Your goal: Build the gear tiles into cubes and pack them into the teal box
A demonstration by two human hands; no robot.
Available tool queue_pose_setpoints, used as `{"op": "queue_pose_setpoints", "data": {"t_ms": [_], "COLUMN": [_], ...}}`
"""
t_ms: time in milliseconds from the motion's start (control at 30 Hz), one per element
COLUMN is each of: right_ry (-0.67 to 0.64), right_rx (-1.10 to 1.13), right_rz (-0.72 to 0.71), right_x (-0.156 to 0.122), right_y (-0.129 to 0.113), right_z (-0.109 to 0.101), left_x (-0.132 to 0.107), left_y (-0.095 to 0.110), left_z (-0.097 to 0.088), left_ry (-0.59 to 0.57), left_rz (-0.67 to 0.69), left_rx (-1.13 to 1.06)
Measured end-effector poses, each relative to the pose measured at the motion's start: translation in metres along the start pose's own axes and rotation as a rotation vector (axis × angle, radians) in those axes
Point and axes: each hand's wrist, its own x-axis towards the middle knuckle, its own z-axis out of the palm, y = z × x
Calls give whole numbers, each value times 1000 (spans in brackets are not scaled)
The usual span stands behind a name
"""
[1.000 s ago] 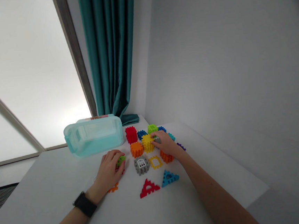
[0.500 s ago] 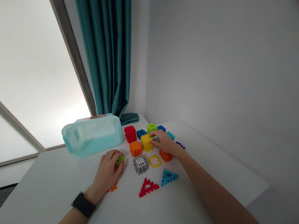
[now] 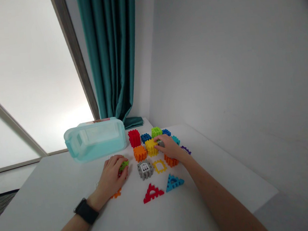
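Note:
My left hand (image 3: 112,173) is closed round a light green building block (image 3: 124,165) on the table, with a bit of red showing below it. An orange toothed piece (image 3: 116,194) pokes out from under that wrist. At the right, my right hand (image 3: 170,146) has its thumb and fingers closed on a grey block (image 3: 160,143), mostly covered by the fingers. Beside it stands a yellow stack of toothed pieces (image 3: 151,147). An orange stack (image 3: 171,160) lies partly under my right wrist. Nearer to me are a grey window block (image 3: 145,169) and a yellow frame piece (image 3: 159,166).
A pale turquoise plastic box (image 3: 100,149) lies on its side at the back left. Around the hands are a red stack (image 3: 134,138), an orange stack (image 3: 140,153) and a green stack (image 3: 156,131). Red (image 3: 152,193) and blue triangles (image 3: 174,182) lie in front.

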Motion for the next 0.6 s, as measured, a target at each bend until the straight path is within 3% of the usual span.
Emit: {"op": "queue_pose_setpoints", "data": {"t_ms": [400,600], "right_ry": [-4,40], "right_rx": [12,38], "right_rz": [-8,-34], "right_x": [-1,-2], "right_y": [1,-12], "right_z": [-1,-5], "left_x": [-1,3], "left_y": [1,0], "left_z": [1,-5], "left_ry": [-64,-69], "left_rz": [-42,-56], "left_rx": [-5,-17]}}
